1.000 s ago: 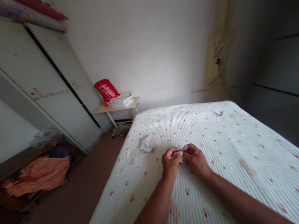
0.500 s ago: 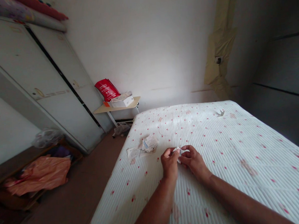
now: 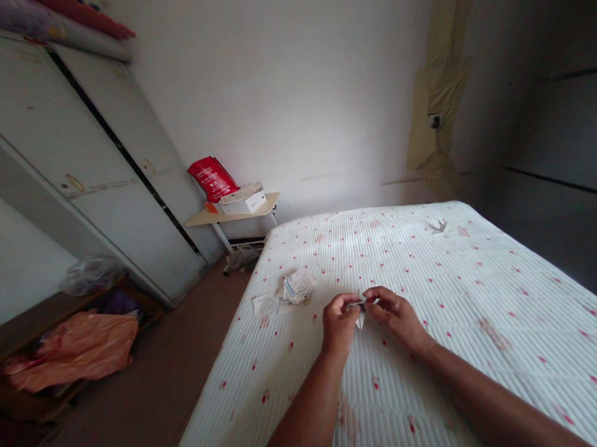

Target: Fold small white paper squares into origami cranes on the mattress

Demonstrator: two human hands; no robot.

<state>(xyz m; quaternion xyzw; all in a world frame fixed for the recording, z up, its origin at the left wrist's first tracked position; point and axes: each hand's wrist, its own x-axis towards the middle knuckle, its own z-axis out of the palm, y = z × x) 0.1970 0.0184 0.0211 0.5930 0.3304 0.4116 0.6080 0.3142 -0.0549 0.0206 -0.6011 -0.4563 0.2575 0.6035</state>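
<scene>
Above the bed, a small folded piece of paper (image 3: 360, 319) is pinched between my two hands, with a pointed end hanging down. My left hand (image 3: 339, 320) grips it from the left, thumb and fingers closed. From the right, my right hand (image 3: 393, 315) pinches it with thumb and index finger. The paper's upper part is partly covered by my fingers. Left of my hands, several loose printed paper sheets (image 3: 298, 287) lie in a pile on the patterned bed cover (image 3: 405, 258). A small folded paper shape (image 3: 439, 225) stands at the bed's far right.
Beyond the bed's far left corner is a small table (image 3: 205, 218) with a red bag (image 3: 213, 179) and a white box (image 3: 247, 203). A tall cabinet (image 3: 110, 160) lines the left wall. An orange plastic bag (image 3: 79, 348) lies on a low shelf.
The folded paper has turned in my hands, and its pointed end now shows below the fingers. My right hand has shifted slightly to the right and its fingers have changed position.
</scene>
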